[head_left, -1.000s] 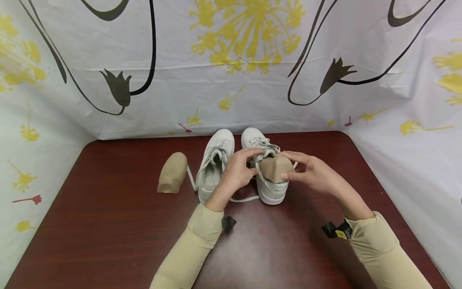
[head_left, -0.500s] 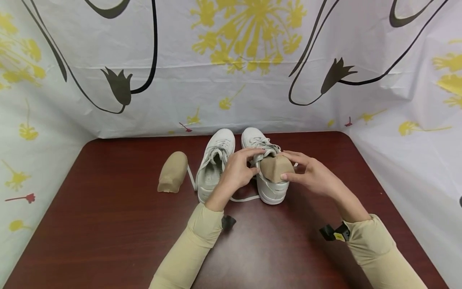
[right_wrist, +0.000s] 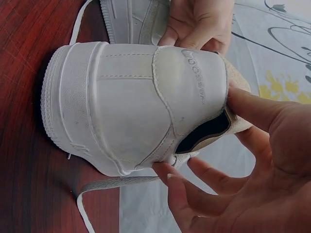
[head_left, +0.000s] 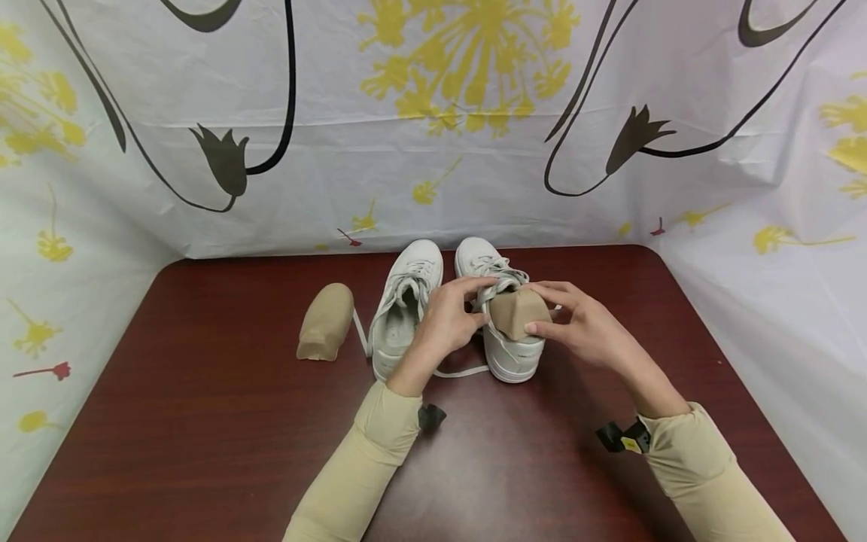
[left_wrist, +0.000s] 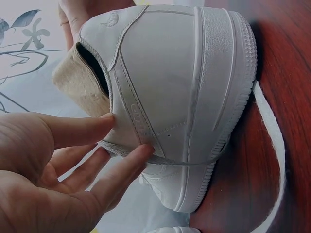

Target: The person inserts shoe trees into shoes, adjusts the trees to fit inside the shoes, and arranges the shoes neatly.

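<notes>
Two white lace-up sneakers stand side by side, toes towards the back. In the right sneaker [head_left: 512, 360], a tan moulded shoe insert [head_left: 516, 312] sticks up from the opening at the heel. My left hand [head_left: 443, 322] holds that sneaker from the left, thumb near the collar and fingertips on its side in the left wrist view. With thumb and fingers around the insert, my right hand [head_left: 591, 329] grips it; one fingertip meets the sneaker's side in the right wrist view. A dark gap shows between collar and insert [right_wrist: 239, 75]. The insert's lower part is hidden inside.
Left of my left hand, the other sneaker [head_left: 413, 260] stands with its opening bare. A second tan shoe insert [head_left: 327, 322] lies farther left on the dark red table [head_left: 223, 421]. Loose laces [head_left: 462, 373] trail between the sneakers. A patterned white sheet [head_left: 305, 203] hangs behind.
My right wrist and forearm have shifted slightly left. The hands keep the same hold, and the sneakers and inserts look almost unchanged.
</notes>
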The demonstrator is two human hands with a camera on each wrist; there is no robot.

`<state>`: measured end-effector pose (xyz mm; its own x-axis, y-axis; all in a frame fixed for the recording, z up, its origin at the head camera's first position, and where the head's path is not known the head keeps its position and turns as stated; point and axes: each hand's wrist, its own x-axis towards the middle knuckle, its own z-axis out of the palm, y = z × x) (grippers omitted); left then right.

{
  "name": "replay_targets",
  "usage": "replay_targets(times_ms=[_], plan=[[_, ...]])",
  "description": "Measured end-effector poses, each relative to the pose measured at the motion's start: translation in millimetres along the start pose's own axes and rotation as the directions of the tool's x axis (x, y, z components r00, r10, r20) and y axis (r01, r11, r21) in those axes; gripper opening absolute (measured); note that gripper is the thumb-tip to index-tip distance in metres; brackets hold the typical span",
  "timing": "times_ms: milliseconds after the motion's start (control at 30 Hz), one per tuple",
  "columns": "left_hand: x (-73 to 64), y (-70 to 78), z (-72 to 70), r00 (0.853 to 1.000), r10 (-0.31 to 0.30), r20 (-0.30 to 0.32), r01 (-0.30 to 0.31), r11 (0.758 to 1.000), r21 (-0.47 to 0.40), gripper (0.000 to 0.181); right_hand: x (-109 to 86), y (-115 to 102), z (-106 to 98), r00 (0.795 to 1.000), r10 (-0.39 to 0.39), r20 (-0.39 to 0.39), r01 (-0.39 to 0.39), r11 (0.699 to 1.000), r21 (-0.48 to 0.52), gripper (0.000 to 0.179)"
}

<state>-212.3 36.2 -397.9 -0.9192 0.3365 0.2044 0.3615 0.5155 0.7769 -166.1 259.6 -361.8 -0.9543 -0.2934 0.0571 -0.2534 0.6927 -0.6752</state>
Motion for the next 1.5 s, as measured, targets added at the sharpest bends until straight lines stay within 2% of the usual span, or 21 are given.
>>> replay_targets(times_ms=[233,433,633,767,933,1200,1500], plan=[[-0.1,1.2,0.2,1.0,-0.012,0.006,0.012,1.0,0.005,0.053,-0.9,2.1,0.7,0.999,-0.039,0.0,0.039,0.998,-0.043,0.058],[1.4,1.9,-0.2,1.0,0.0,0.015,0.0,1.0,0.019,0.053,-0.7,5.7,-0.1,0.997,-0.076,0.005,0.075,0.996,0.044,0.049],[2.7,1.9,-2.3,1.0,-0.005,0.016,0.004,1.0,0.021,0.053,2.0,7.0,1.1,0.992,-0.121,-0.036,0.122,0.992,0.034,0.051],[3.0,1.9,-2.6,1.0,-0.011,0.024,0.01,1.0,0.016,0.053,3.0,5.2,3.0,0.989,-0.131,-0.068,0.134,0.99,0.044,0.05],[2.5,2.5,-3.0,1.0,-0.014,0.024,0.013,1.0,0.028,0.052,5.9,3.7,4.6,0.991,-0.104,-0.087,0.109,0.992,0.059,0.048],[2.3,2.8,-2.3,0.999,-0.023,0.026,0.022,1.0,0.018,0.053,6.7,8.5,8.7,0.99,-0.063,-0.123,0.063,0.998,-0.006,0.048],[2.9,0.6,-2.4,1.0,0.0,0.019,-0.001,1.0,0.006,0.054,2.9,10.3,13.2,0.966,-0.179,-0.186,0.163,0.982,-0.097,0.058]])
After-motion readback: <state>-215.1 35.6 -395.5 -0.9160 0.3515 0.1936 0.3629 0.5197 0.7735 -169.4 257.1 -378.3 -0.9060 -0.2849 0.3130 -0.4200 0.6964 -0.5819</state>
